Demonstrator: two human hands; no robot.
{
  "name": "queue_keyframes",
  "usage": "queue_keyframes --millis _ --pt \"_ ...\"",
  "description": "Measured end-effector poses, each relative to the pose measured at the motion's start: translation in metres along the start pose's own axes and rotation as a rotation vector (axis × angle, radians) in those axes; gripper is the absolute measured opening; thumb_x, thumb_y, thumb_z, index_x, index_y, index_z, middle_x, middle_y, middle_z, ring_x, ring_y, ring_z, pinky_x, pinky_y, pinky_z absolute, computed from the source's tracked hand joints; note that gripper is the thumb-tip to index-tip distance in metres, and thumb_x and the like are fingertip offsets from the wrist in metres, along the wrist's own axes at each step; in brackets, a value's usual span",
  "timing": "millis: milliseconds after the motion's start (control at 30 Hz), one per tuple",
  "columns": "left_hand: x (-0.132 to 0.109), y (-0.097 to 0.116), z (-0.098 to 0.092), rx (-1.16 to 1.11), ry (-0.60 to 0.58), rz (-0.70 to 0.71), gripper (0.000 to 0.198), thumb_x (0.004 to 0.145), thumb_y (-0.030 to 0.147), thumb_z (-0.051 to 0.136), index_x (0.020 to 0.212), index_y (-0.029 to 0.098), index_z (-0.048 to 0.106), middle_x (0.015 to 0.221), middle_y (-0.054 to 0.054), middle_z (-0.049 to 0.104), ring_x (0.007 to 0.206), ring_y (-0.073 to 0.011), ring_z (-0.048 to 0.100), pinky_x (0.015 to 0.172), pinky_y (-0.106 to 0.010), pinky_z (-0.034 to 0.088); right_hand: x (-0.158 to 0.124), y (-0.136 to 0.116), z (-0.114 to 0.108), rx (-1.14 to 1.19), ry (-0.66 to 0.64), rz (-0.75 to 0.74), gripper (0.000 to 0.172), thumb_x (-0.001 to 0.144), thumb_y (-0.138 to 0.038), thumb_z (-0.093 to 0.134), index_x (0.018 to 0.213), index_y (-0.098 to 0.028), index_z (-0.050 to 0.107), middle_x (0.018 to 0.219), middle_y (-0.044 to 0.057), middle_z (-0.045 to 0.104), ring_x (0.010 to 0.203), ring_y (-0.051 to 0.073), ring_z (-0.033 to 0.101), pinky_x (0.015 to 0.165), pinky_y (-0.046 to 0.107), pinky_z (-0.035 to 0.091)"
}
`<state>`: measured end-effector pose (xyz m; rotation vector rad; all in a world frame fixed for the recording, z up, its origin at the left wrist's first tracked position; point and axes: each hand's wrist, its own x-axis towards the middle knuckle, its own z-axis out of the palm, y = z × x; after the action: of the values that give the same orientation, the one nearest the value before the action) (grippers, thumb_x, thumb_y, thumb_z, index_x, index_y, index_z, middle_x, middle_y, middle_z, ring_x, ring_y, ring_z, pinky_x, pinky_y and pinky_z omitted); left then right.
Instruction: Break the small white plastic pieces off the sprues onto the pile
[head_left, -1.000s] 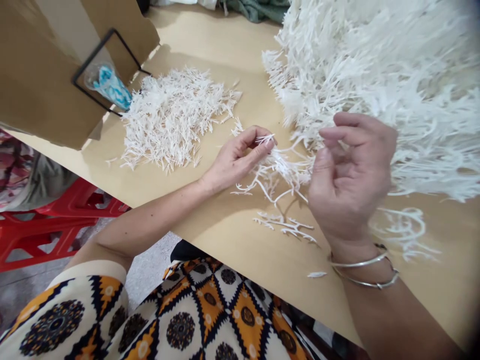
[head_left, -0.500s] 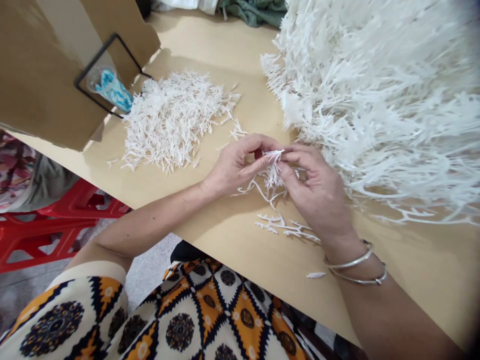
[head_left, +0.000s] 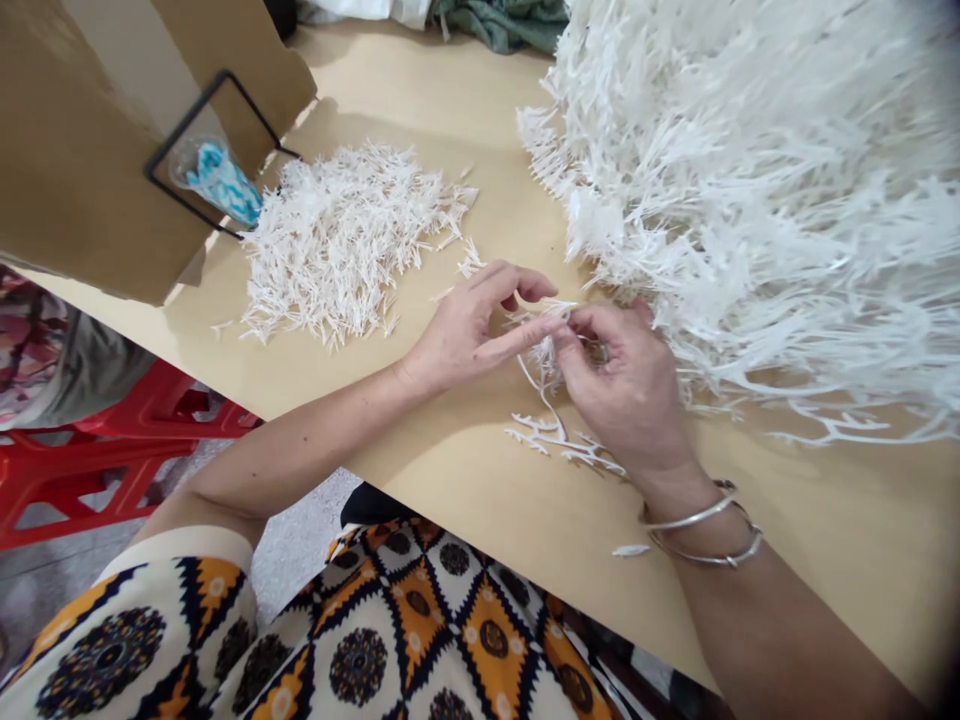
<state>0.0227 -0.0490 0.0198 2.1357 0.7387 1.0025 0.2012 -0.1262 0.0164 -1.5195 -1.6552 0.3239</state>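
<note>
My right hand point(head_left: 626, 375) pinches a thin white branched plastic sprig point(head_left: 556, 308) between thumb and forefinger. My left hand point(head_left: 484, 325) faces it, thumb stretched out against the sprig by the right fingertips and forefinger raised apart from the thumb. Under the hands, partly hidden, is a small bunch of white sprigs. A curved white stem point(head_left: 551, 430) with short side branches lies on the table just below them. One loose white piece point(head_left: 630, 551) rests near the right wrist, which wears two metal bangles.
A heap of short white sprigs point(head_left: 337, 245) lies left of my hands. To the right rises a large tangled mass of white branches point(head_left: 757, 200). A cardboard box point(head_left: 97, 150), a black wire frame point(head_left: 184, 120) and a clear cup with blue-white contents point(head_left: 225, 185) stand at left. Red stools point(head_left: 97, 470) are below.
My left forefinger has lifted away from its thumb, and the left thumb has straightened toward the right fingertips. The bunch of white tips between my hands now shows less. My right hand has shifted slightly left.
</note>
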Motion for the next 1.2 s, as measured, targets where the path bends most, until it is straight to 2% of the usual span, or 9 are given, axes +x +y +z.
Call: queue_keyframes --millis 267,433,600,767,833,933,1033,1100,1200 --pt "0.000 -0.002 -0.001 0.088 -0.063 0.017 0.038 0.107 0.050 0.049 0.092 0.019 0.064 0.085 -0.004 0.066 0.079 -0.0137 0.059 0.076 -0.029 0.047 -0.002 0.001 0.001 -0.011 -0.019 -0.061 0.018 0.099 -0.034 0.058 0.083 -0.028 0.059 0.072 0.001 0.055 0.083 0.025 0.056 0.119 0.061 0.033" --pt "0.002 -0.001 0.000 0.057 -0.162 0.066 0.040 0.108 0.052 0.045 0.091 0.020 0.062 0.086 -0.006 0.066 0.082 -0.0157 0.061 0.076 -0.030 0.047 0.000 0.002 0.004 -0.080 0.003 -0.019 0.023 0.099 -0.031 0.054 0.076 -0.028 0.051 0.066 0.002 0.046 0.076 0.025 0.049 0.096 0.050 0.046" --pt "0.002 0.001 0.000 0.042 -0.148 0.075 0.038 0.108 0.050 0.047 0.090 0.020 0.062 0.086 -0.005 0.065 0.081 -0.0156 0.060 0.077 -0.031 0.047 0.007 0.003 0.009 -0.113 -0.003 0.036 0.028 0.095 -0.025 0.057 0.070 -0.028 0.044 0.061 0.000 0.038 0.068 0.023 0.044 0.082 0.044 0.045" --pt "-0.004 0.020 0.006 0.011 -0.339 0.190 0.029 0.109 0.043 0.048 0.096 0.022 0.064 0.094 -0.002 0.072 0.091 -0.0143 0.067 0.092 -0.034 0.046 0.016 0.019 -0.003 -0.092 -0.039 0.158 0.029 0.096 -0.028 0.059 0.070 -0.027 0.047 0.062 -0.001 0.043 0.060 0.019 0.040 0.073 0.040 0.042" --pt "-0.005 0.019 0.007 0.005 -0.263 0.160 0.031 0.109 0.045 0.048 0.093 0.022 0.062 0.090 -0.001 0.071 0.087 -0.0137 0.066 0.089 -0.034 0.047 0.015 0.026 -0.008 -0.056 -0.033 0.146 0.027 0.097 -0.031 0.059 0.073 -0.026 0.050 0.064 -0.001 0.046 0.062 0.019 0.043 0.074 0.039 0.043" --pt "-0.002 0.001 0.002 0.138 0.072 -0.047 0.037 0.107 0.055 0.046 0.092 0.024 0.058 0.087 -0.003 0.065 0.080 -0.0161 0.059 0.079 -0.035 0.049 0.011 0.031 -0.010 0.026 0.001 0.073 0.026 0.098 -0.036 0.062 0.075 -0.026 0.052 0.066 -0.001 0.048 0.068 0.020 0.047 0.076 0.039 0.044" --pt "0.002 -0.019 -0.009 0.378 0.359 -0.180 0.037 0.102 0.064 0.049 0.111 0.029 0.058 0.111 -0.009 0.063 0.099 -0.0223 0.058 0.087 -0.041 0.049 0.008 0.027 -0.009 0.134 -0.032 0.045 0.026 0.099 -0.037 0.061 0.077 -0.026 0.054 0.067 -0.001 0.049 0.067 0.018 0.048 0.072 0.038 0.043" --pt "0.002 -0.021 -0.014 0.430 0.397 -0.164 0.044 0.101 0.065 0.050 0.125 0.029 0.056 0.129 -0.013 0.058 0.120 -0.0269 0.054 0.098 -0.045 0.047 0.008 0.024 -0.008 0.153 -0.050 0.037 0.024 0.100 -0.038 0.060 0.079 -0.026 0.057 0.070 -0.001 0.052 0.068 0.018 0.049 0.072 0.039 0.043" --pt "0.001 -0.009 -0.011 0.341 0.221 -0.103 0.045 0.102 0.064 0.050 0.124 0.027 0.064 0.133 -0.013 0.058 0.131 -0.0286 0.053 0.109 -0.048 0.041 0.006 0.019 -0.004 0.127 -0.018 -0.016 0.022 0.099 -0.040 0.062 0.082 -0.027 0.060 0.073 0.001 0.055 0.073 0.022 0.051 0.077 0.042 0.044"
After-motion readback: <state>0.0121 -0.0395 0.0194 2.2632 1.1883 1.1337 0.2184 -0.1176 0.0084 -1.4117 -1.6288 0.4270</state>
